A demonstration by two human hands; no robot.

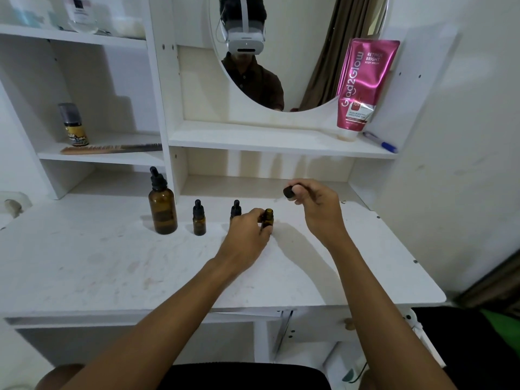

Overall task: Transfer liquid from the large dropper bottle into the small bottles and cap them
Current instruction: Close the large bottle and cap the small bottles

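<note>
While your left hand (pixel 247 232) grips the uncapped small bottle (pixel 268 218) on the desk (pixel 112 263), your right hand (pixel 318 204) pinches a black cap (pixel 289 191) above, large bottle (pixel 162 209) capped at left, pink tube (pixel 363 85) reading "Glad2Glow" behind.

A home dressing table (pixel 112 271): oval mirror (pixel 295 52), comb (pixel 109 149), body-serum tube (pixel 363 85).

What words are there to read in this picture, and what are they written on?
"Glad2Glow": big letters along the pink tube on the shelf.
"RETINOL BRIGHT BODY SERUM": near the top of the same tube.
Small print lower on the tube: too blurred to read.
Yellow-labelled bottle on the left shelf: blurred.
Clear bottle on the top shelf: dark label, unreadable.
Large dropper bottle: no label shows.
</note>
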